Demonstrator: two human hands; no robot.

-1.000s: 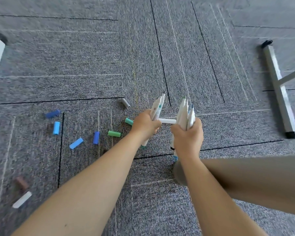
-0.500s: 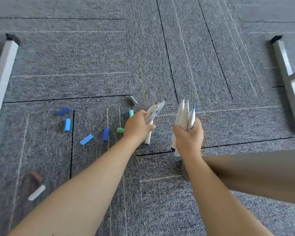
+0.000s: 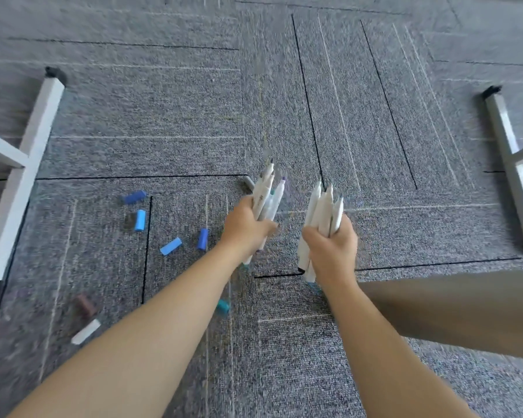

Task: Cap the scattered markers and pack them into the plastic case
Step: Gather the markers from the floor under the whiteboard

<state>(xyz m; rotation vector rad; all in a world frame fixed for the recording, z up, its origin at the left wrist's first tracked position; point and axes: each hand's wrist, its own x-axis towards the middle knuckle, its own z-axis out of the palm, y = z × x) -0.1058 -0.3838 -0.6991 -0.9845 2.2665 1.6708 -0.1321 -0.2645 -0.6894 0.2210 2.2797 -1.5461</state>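
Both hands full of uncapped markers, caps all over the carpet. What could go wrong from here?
1. Left hand and right hand each grip a marker bundle, so neither is free to pick up a cap; markers may slip out.
2. Bare tips point up and could mark skin or dry out.
3. Caps lie scattered on the carpet, the teal cap half under the left arm: easy to miss.
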